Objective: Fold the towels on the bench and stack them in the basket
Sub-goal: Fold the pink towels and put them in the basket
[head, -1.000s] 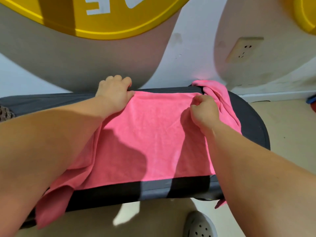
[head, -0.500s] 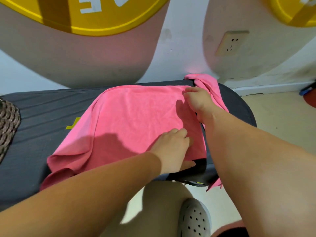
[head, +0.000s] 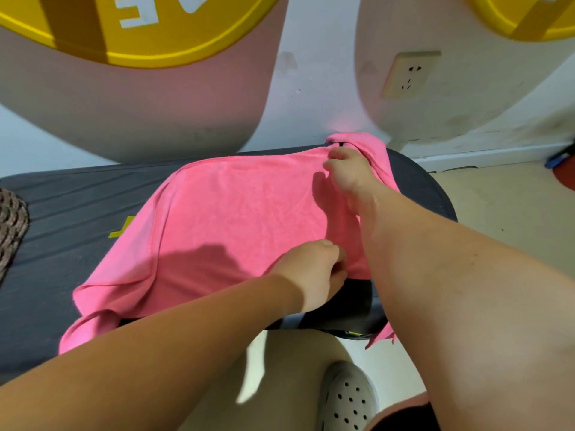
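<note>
A pink towel (head: 236, 219) lies spread over the right part of the dark bench (head: 71, 206), its left side rumpled and doubled over. My left hand (head: 314, 272) is at the towel's near right corner by the bench's front edge, fingers curled and pinching the cloth. My right hand (head: 345, 172) pinches the far right corner near the wall. More pink cloth (head: 373, 147) bunches behind that hand and a strip hangs off the bench's right end. A woven brown basket (head: 11, 225) shows only as an edge at far left.
The wall stands right behind the bench, with a power socket (head: 410, 74) and yellow and grey painted shapes. Beige floor lies to the right. My knee and a grey perforated clog (head: 348, 399) are below the bench's front edge.
My left hand left the towel's far left corner and came across to the near right corner, where it now pinches the cloth. My right hand stayed on the far right corner.
</note>
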